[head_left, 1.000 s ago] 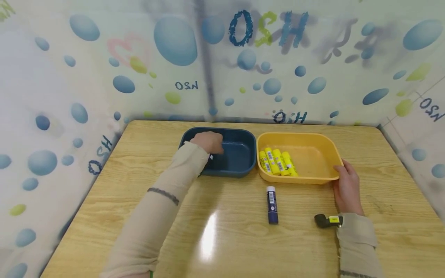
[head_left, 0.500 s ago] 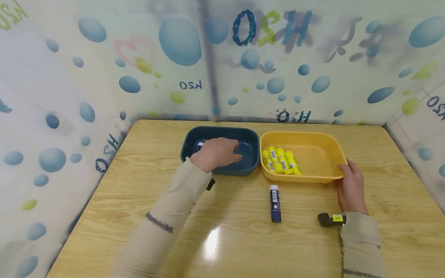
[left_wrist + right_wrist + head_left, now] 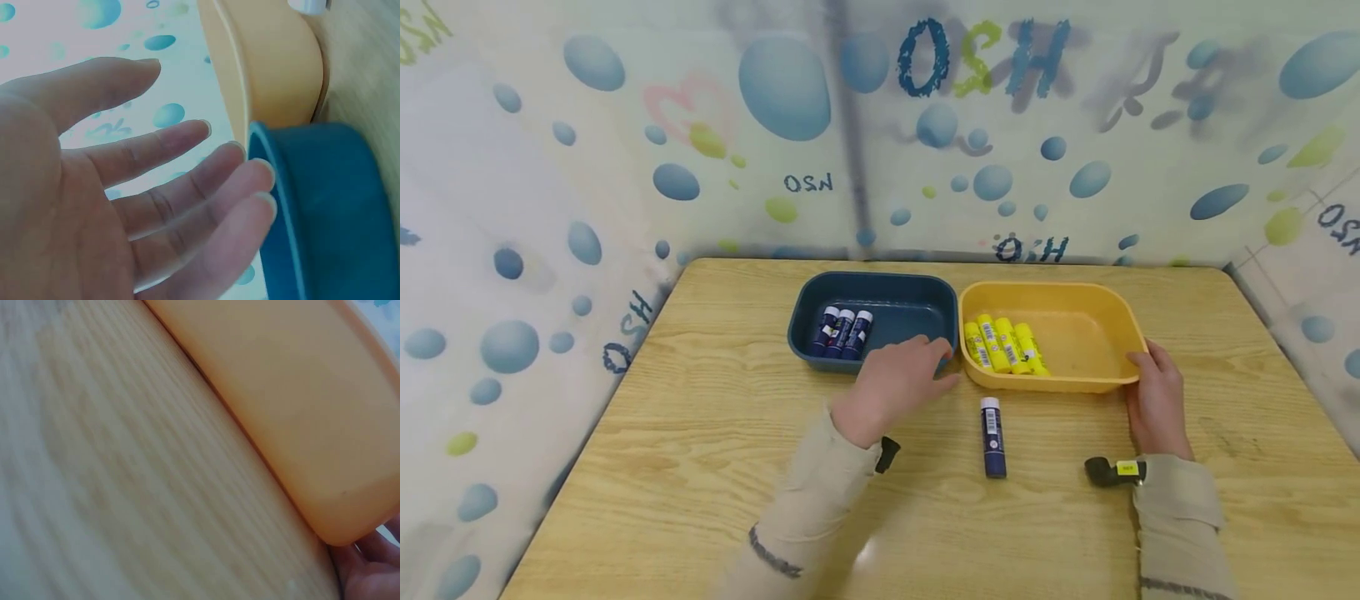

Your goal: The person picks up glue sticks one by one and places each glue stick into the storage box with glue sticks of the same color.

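Note:
My left hand (image 3: 895, 387) hovers at the near right side of the dark blue bin (image 3: 913, 312), fingers spread and holding nothing. In the left wrist view its fingertips come close to the blue bin's rim; whether they touch it I cannot tell. Three navy glue sticks (image 3: 844, 333) with white caps lie side by side in that bin. Another navy glue stick (image 3: 992, 437) lies on the table before the yellow bin (image 3: 1082, 333). My right hand (image 3: 1157, 404) grips this bin's near right corner, thumb at the rim. Several yellow glue sticks (image 3: 1006, 346) lie in its left part.
The two bins stand side by side towards the back of the wooden table (image 3: 700, 417). Behind it rises a wall covering (image 3: 880, 142) with blue and green spots. A small dark camera (image 3: 1105, 472) sits at the right wrist.
My left hand has come out of the blue bin, moving right and towards me, its fingers spreading. The navy glue sticks in that bin have come into sight. My right hand keeps its grip.

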Available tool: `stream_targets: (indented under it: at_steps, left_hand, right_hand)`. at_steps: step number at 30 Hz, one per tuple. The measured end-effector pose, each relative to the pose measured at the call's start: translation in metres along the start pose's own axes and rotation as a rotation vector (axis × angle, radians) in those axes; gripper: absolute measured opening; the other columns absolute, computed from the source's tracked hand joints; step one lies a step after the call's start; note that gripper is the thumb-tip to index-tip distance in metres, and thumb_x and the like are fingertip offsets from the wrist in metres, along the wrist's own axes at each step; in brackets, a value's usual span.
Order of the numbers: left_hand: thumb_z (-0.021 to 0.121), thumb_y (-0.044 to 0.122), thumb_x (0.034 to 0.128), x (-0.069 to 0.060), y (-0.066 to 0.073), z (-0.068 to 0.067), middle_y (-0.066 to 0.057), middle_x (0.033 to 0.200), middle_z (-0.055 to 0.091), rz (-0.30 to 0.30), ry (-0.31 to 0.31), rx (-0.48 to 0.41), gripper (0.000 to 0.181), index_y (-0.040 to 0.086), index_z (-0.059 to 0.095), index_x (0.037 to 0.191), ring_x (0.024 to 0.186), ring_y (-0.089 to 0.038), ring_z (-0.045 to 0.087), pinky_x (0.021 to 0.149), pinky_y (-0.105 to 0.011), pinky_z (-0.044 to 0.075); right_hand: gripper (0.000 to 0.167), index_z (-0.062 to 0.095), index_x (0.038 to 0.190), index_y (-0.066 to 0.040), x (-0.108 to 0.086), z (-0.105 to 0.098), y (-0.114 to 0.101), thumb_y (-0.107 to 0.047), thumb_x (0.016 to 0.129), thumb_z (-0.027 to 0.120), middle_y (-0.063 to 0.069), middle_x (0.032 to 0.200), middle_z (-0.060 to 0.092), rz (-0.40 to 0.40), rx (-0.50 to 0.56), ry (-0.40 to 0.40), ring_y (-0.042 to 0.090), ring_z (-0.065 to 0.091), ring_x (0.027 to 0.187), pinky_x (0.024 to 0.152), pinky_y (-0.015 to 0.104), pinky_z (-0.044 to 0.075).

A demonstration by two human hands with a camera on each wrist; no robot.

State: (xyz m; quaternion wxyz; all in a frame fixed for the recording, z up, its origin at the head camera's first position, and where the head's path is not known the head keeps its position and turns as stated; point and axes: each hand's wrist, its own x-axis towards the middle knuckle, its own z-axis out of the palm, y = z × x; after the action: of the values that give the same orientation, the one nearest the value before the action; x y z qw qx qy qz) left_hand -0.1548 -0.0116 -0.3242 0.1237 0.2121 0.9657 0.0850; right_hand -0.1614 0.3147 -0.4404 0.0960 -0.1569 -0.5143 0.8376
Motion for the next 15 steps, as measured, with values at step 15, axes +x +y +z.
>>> stream_targets:
  at_steps: [15]
  left_hand:
    - [0.057,0.045,0.0835,0.0,0.022,0.032,0.006,0.098,0.056,0.027,-0.047,-0.073,0.045,0.024,0.051,0.123,0.077,-0.012,0.05,0.064,-0.029,0.045]
  right_hand:
    - [0.044,0.034,0.132,-0.002,0.002,0.001,0.0,-0.009,0.09,0.048,0.001,0.126,0.036,0.017,-0.002,0.016,0.015,0.035,0.118,0.089,0.016,0.039]
